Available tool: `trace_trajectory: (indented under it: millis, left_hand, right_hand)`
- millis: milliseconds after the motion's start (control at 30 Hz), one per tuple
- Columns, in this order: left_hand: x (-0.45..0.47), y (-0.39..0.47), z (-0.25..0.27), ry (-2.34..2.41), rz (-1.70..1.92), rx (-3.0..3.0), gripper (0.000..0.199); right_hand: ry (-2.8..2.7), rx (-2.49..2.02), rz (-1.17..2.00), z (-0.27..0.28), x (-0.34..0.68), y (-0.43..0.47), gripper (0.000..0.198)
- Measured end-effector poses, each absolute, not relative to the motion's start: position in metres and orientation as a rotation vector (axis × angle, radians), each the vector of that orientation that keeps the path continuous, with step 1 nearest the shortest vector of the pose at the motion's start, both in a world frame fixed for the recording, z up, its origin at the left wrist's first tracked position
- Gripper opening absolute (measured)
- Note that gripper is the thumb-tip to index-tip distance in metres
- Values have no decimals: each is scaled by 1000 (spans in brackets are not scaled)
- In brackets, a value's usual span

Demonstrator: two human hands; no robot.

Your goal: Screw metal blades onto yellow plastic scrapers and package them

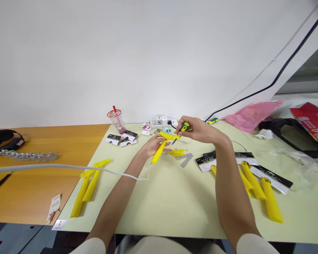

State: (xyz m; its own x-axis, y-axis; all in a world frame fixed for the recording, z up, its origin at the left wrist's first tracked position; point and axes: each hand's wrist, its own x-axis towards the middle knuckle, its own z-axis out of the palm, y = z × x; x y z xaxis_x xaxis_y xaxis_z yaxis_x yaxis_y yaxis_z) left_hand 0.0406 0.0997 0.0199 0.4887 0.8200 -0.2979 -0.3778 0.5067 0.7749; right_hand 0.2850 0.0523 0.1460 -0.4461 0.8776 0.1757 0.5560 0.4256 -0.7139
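Observation:
My left hand (153, 145) is closed around a yellow T-shaped plastic handle (159, 151), its head pointing up and to the right. In my right hand (198, 129) is a screwdriver (184, 127) with a green and yellow grip. Its shaft slants down past the right end of the yellow head; whether the tip touches it I cannot tell. Just below lie small yellow plastic parts (177, 152), flat grey metal plates (186, 160) and a few tiny bits, perhaps screws.
Two assembled yellow T-shaped handles (88, 187) lie at left. Several yellow handle tubes (271, 201) and black-and-white cards (272, 178) lie right. A lidded cup (118, 121) and a power strip (163, 121) stand at the back. A white cable (95, 168) crosses above my left forearm.

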Motion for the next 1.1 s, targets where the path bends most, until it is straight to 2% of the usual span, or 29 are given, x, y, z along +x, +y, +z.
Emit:
trace_trajectory:
  millis: [300,600,833,1100]
  left_hand:
    - [21,60,16,599,897,455,17]
    - [12,31,18,572,1060,313,12]
    - [12,29,5,529,1179,171,13]
    - [28,28,-1,604,1111,163,14]
  right_hand:
    - [-1880,-1050,743,158,276,32,32]
    - [-1954,-1046,764,153,261,31,21]
    - [-1796,-937,856,94,255,11,23]
    - [-1613,-901,839,27,256,-23,19]
